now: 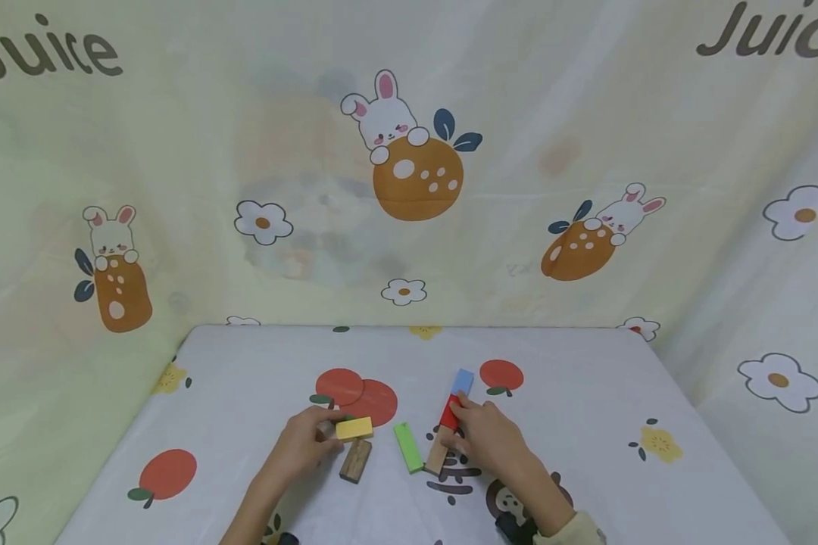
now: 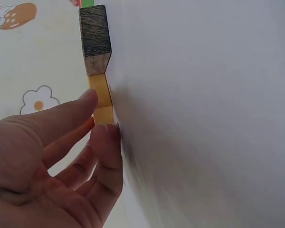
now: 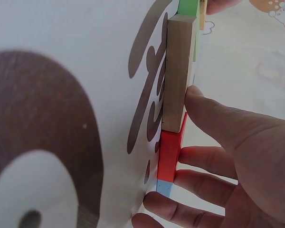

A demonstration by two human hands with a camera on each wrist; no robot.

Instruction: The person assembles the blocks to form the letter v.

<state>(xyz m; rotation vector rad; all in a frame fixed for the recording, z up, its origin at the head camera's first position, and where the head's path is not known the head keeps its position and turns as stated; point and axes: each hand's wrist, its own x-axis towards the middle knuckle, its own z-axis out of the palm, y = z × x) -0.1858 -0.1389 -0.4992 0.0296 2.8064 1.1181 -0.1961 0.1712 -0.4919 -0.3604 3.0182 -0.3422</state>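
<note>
My left hand (image 1: 303, 444) pinches the left end of a yellow block (image 1: 354, 429) between thumb and fingers. Touching its near side is a dark wooden block (image 1: 356, 461), angled toward me. To the right, a blue block (image 1: 462, 381), a red block (image 1: 450, 412) and a pale wooden block (image 1: 439, 451) form a slanted row, end to end. Along its right side rests my right hand (image 1: 487, 434), the thumb against the pale block (image 3: 178, 73) and fingers extended beside the red block (image 3: 170, 156). A green block (image 1: 408, 448) leans left between the groups, its near end by the pale block.
A white cloth printed with fruit covers the table (image 1: 572, 409). Behind it hangs a curtain (image 1: 300, 136) printed with rabbits and flowers. A dark wrist device (image 1: 513, 528) sits under my right wrist, near the front.
</note>
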